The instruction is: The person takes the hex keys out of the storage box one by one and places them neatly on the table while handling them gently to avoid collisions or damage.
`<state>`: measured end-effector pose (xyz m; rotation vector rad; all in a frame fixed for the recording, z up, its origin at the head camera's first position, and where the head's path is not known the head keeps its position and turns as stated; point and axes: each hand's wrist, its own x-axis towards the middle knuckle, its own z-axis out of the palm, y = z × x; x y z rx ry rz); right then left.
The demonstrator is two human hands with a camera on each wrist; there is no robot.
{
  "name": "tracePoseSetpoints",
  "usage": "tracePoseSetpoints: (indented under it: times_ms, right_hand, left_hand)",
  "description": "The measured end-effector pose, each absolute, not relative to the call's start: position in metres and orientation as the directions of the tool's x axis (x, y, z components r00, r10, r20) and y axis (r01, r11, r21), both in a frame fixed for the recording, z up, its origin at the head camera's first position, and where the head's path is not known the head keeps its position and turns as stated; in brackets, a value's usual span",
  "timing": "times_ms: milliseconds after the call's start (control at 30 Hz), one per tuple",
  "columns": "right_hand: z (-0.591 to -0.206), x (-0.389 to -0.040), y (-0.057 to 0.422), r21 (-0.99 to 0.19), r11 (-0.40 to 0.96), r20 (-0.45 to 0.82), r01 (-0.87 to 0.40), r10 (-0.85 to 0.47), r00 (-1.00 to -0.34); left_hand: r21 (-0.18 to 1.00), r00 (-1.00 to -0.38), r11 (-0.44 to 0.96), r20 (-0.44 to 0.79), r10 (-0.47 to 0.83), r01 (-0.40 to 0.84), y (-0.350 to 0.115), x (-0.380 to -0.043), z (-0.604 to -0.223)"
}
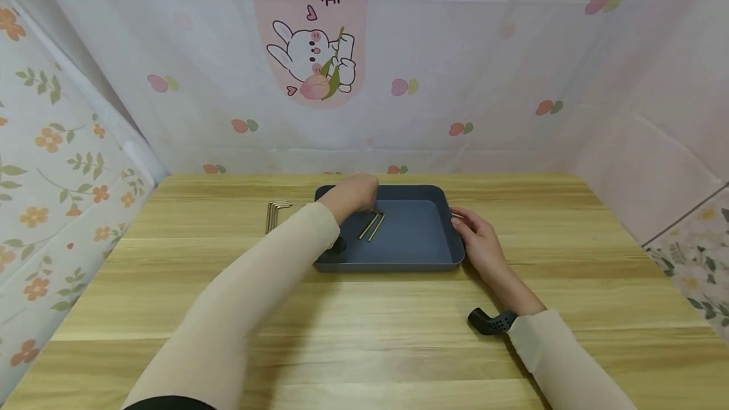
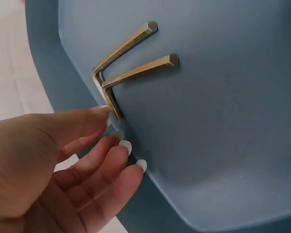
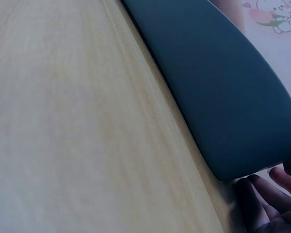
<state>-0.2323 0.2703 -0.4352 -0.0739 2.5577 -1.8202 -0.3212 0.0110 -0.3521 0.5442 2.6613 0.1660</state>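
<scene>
A blue-grey rectangular tray [image 1: 410, 267] sits on the wooden table. Inside it, two brass-coloured hex keys [image 2: 140, 70] lie side by side, short arms toward the tray's far wall. My left hand [image 1: 355, 193] reaches in over that wall. In the left wrist view its thumb tip is right at the short arm of one key, and a small gap shows between thumb and index finger. Beside the tray's right wall is my right hand [image 1: 481, 239], fingertips and thumb against the outside. The right wrist view catches its fingers [image 3: 269, 199] at the tray's corner.
Several more hex keys [image 1: 276, 214] lie in a row on the table [image 1: 370, 328] left of the tray. A white printed cloth [image 1: 455, 49] hangs behind the table's far edge. A dark wrist strap [image 1: 494, 321] is on the right wrist.
</scene>
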Motion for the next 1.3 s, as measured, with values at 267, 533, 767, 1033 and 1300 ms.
tracePoseSetpoints:
  times_ms: [267,533,767,1033,1300]
  right_hand:
    - [-0.434,-0.231,0.272,-0.944,0.328,0.023,-0.033,-0.034,-0.999]
    - [-0.434,-0.23,0.271,-0.947,0.319,0.012,-0.023,-0.037,-0.999]
    - [-0.434,-0.231,0.27,-0.946,0.324,0.016,-0.028,-0.037,-0.999]
    - [-0.434,-0.23,0.27,-0.944,0.33,0.013,-0.023,-0.032,-0.999]
    - [-0.432,-0.229,0.269,-0.946,0.323,0.012,-0.026,-0.044,-0.999]
  left_hand:
    - [0.353,-0.82,0.919,-0.464,0.336,0.177,0.008,-0.313,-0.341]
    - [0.317,-0.798,0.938,-0.525,0.295,0.139,0.016,-0.309,-0.342]
    - [0.286,-0.83,0.952,-0.501,0.244,0.107,0.021,-0.309,-0.348]
    - [0.303,-0.856,0.95,-0.469,0.22,0.078,0.022,-0.307,-0.356]
    - [0.307,-0.878,0.949,-0.43,0.209,0.075,0.017,-0.307,-0.358]
